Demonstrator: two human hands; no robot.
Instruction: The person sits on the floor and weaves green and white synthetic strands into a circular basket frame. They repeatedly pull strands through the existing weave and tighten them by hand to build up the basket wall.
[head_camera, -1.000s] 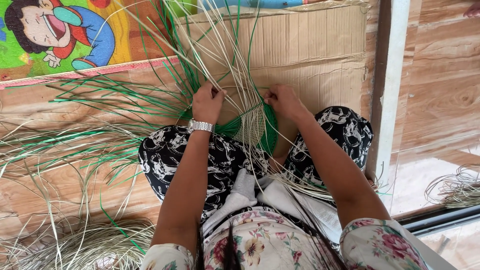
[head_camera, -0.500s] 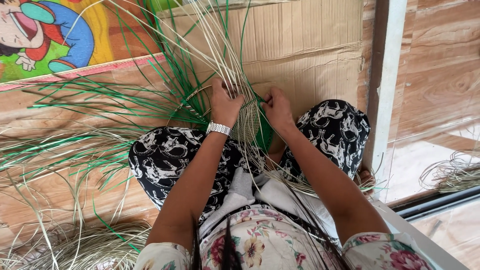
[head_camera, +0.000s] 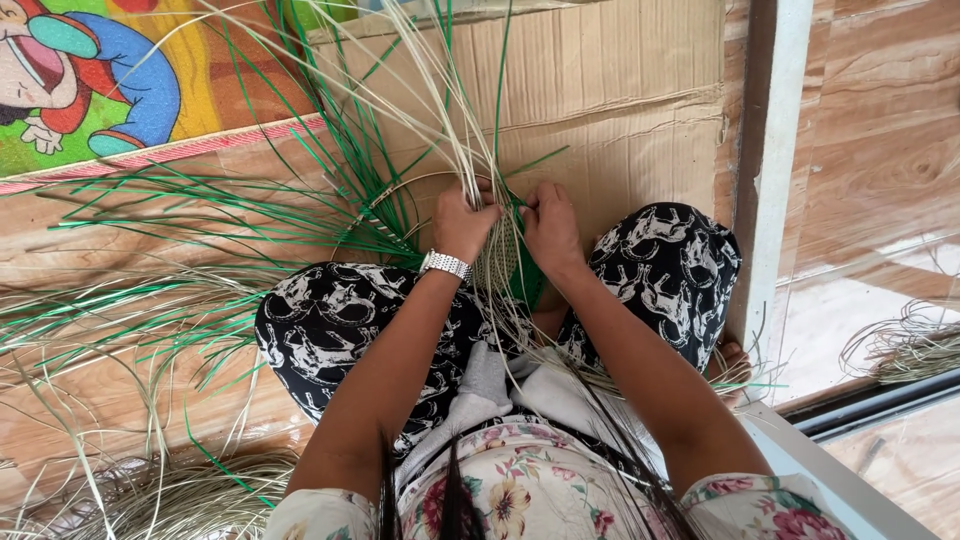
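I sit cross-legged with a half-woven round piece (head_camera: 500, 262) of pale and green strips held upright between my knees. My left hand (head_camera: 462, 222), a silver watch on its wrist, grips a bunch of pale reed strips (head_camera: 455, 130) that rise from the weave. My right hand (head_camera: 548, 228) pinches the weave's edge beside green strips (head_camera: 527, 280). The two hands almost touch. Loose green strips (head_camera: 330, 195) fan out to the left from the work.
Flattened cardboard (head_camera: 610, 110) covers the wooden floor ahead. A colourful cartoon mat (head_camera: 110, 90) lies at the upper left. Heaps of loose pale strips (head_camera: 170, 490) lie at the lower left, another bundle (head_camera: 905, 345) at the right beyond a white post (head_camera: 770, 160).
Both hands have drawn closer together on the weave and gathered the pale strips upright. The view has shifted, so the work sits more to the right.
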